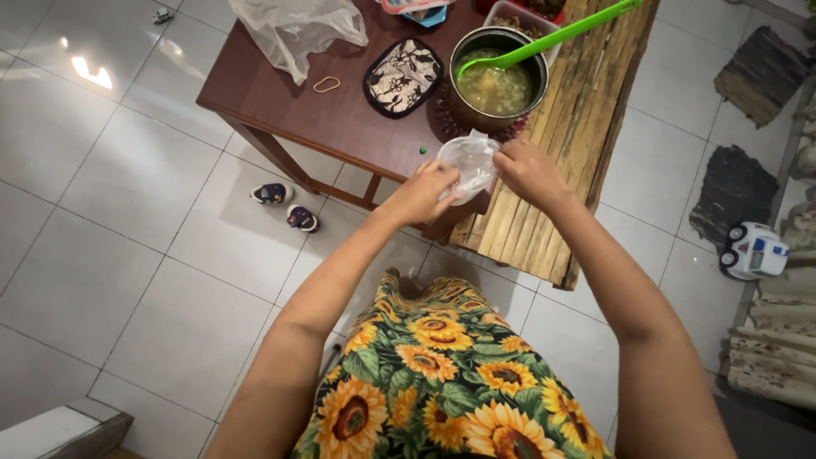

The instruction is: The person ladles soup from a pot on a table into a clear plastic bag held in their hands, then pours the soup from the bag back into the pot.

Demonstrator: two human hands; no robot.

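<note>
Hands (476, 183) pinch clear bag (470, 161) | brown table (340, 119) (white-tiled floor (127, 212))

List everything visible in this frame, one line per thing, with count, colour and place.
small plastic bag: one, clear, held at the table's front edge
pot: one, metal, holding yellowish soup, on the table
ladle: one, green, resting in the pot
pot holder: one, black and white floral, left of the pot
large plastic bag: one, clear, table's far left
rubber band: one, tan, on the table
table: one, dark brown wood
bamboo bench: one, tan, right of the table
small shoes: two, dark, on the floor
toy car: one, white, far right
left hand: gripping the bag
right hand: gripping the bag
</note>
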